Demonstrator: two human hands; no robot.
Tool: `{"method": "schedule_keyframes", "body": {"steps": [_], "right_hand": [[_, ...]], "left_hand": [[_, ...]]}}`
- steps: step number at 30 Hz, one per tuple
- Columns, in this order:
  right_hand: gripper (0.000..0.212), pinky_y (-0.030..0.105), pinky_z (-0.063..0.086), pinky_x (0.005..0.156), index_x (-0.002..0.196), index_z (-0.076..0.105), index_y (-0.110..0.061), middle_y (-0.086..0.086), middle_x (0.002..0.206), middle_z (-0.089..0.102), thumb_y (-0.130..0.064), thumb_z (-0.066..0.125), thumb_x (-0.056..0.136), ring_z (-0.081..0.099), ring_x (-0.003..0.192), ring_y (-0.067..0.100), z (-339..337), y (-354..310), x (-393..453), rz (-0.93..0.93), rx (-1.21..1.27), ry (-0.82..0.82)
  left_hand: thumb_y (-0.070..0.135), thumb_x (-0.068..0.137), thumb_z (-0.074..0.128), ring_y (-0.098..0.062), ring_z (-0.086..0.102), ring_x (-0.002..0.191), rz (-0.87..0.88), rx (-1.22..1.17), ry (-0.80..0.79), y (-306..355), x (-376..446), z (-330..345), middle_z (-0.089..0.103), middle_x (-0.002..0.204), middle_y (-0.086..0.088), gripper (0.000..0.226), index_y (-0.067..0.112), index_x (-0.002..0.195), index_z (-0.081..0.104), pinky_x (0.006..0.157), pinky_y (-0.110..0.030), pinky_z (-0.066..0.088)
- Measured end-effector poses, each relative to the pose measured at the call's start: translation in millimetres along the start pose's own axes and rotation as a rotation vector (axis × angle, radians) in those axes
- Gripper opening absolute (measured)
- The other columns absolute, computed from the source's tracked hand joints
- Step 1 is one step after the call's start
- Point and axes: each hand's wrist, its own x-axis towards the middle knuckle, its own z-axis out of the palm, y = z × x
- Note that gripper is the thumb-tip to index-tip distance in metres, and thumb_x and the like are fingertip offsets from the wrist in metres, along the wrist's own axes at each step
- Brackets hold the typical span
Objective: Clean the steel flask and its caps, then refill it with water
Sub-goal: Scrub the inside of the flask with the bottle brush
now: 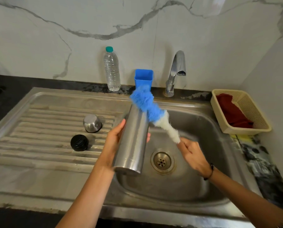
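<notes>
My left hand (113, 142) grips the steel flask (132, 142) around its middle and holds it tilted over the left edge of the sink basin (195, 183), mouth pointing away. My right hand (192, 154) holds the handle end of a bottle brush (151, 111) with blue and white bristles. The blue bristle head lies at the flask's mouth, blurred by motion. On the ribbed drainboard (38, 129) stand the steel outer cap (92, 123), upside down, and the black inner cap (79, 142).
A clear plastic water bottle (112, 69) and a blue holder (143, 78) stand at the back by the wall. The tap (176, 71) rises behind the basin. A cream basket (252, 119) with a red cloth (233, 111) sits right of the sink.
</notes>
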Motion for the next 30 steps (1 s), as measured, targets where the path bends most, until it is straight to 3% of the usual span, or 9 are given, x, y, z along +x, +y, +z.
{"method": "schedule_keyframes", "body": {"steps": [4,8,11,16,20,24,27,29,30], "right_hand": [[0.038,0.022,0.024,0.048,0.059,0.034,-0.027,-0.01,0.05,0.033,-0.03,0.044,0.095,0.034,0.045,0.007,-1.5,-4.2,-0.9,-0.051,0.001,-0.015],[0.04,0.015,0.024,0.047,0.062,0.04,-0.029,-0.016,0.051,0.036,-0.052,0.033,0.095,0.031,0.045,0.001,6.1,-2.8,-40.9,-0.178,0.096,-0.133],[0.051,0.019,0.024,0.047,0.064,0.045,-0.013,-0.015,0.054,0.032,-0.05,0.031,0.097,0.03,0.046,0.001,7.1,-1.4,-40.4,-0.213,0.089,-0.17],[0.036,0.033,0.028,0.05,0.061,0.036,-0.022,-0.008,0.053,0.034,-0.02,0.043,0.097,0.032,0.048,0.007,0.9,-1.7,-7.3,-0.089,0.014,-0.079],[0.04,0.024,0.025,0.05,0.059,0.035,-0.02,-0.006,0.052,0.034,-0.014,0.045,0.098,0.032,0.046,0.007,-1.1,-3.1,-0.2,0.009,-0.02,-0.059],[0.042,0.019,0.024,0.051,0.058,0.033,-0.022,-0.006,0.05,0.033,-0.015,0.047,0.097,0.032,0.046,0.006,-4.8,-5.6,-14.0,-0.058,-0.002,-0.156],[0.043,0.013,0.024,0.049,0.061,0.036,-0.016,-0.012,0.052,0.033,-0.042,0.04,0.095,0.03,0.044,0.003,-20.8,-11.3,-22.4,-0.169,0.021,-0.223],[0.052,0.011,0.023,0.049,0.064,0.04,-0.017,-0.013,0.052,0.032,-0.058,0.029,0.093,0.03,0.043,0.002,-29.8,-14.4,-28.4,-0.257,-0.016,-0.289],[0.052,0.011,0.023,0.048,0.066,0.04,-0.02,-0.014,0.052,0.032,-0.061,0.025,0.093,0.031,0.043,0.002,-32.9,-14.6,-31.5,-0.28,-0.045,-0.313]], "left_hand": [[0.05,0.088,0.049,-0.032,0.059,0.104,0.021,-0.067,0.053,-2.9,7.2,-5.7,0.052,0.133,-0.021,0.064,0.006,0.135,0.051,0.095,-0.044,0.044],[0.075,0.063,0.064,-0.03,0.059,0.112,0.122,0.099,0.195,2.3,15.1,-13.9,0.058,0.13,-0.013,0.091,0.016,0.132,0.055,0.099,-0.048,0.045],[0.065,0.076,0.058,-0.027,0.062,0.105,0.056,-0.025,0.147,-0.4,21.2,-20.0,0.059,0.128,-0.013,0.076,0.016,0.134,0.052,0.091,-0.044,0.051],[0.046,0.082,0.063,-0.032,0.061,0.1,0.001,-0.086,-0.031,-1.3,12.1,-14.5,0.056,0.125,-0.022,0.068,0.004,0.134,0.049,0.09,-0.048,0.051],[0.047,0.079,0.07,-0.029,0.057,0.096,-0.002,-0.081,-0.011,-0.3,6.3,-15.5,0.054,0.118,-0.02,0.08,0.001,0.139,0.043,0.086,-0.038,0.051],[0.045,0.084,0.059,-0.02,0.066,0.078,0.117,-0.055,0.092,-0.2,2.4,-5.8,0.068,0.094,-0.009,0.043,0.007,0.098,0.072,0.08,-0.033,0.051],[0.029,0.093,0.044,-0.012,0.066,0.054,0.197,0.004,0.116,-1.3,1.7,-5.0,0.067,0.06,-0.006,0.049,0.005,0.061,0.073,0.055,-0.022,0.055],[0.031,0.08,0.072,-0.014,0.068,0.066,0.108,-0.044,-0.006,7.9,4.2,-3.6,0.068,0.073,-0.018,0.064,-0.021,0.115,0.055,0.06,-0.022,0.054],[0.032,0.057,0.089,-0.015,0.068,0.071,0.075,-0.066,0.059,10.6,6.4,-6.7,0.067,0.081,-0.02,0.112,-0.013,0.137,0.025,0.062,-0.024,0.055]]}}
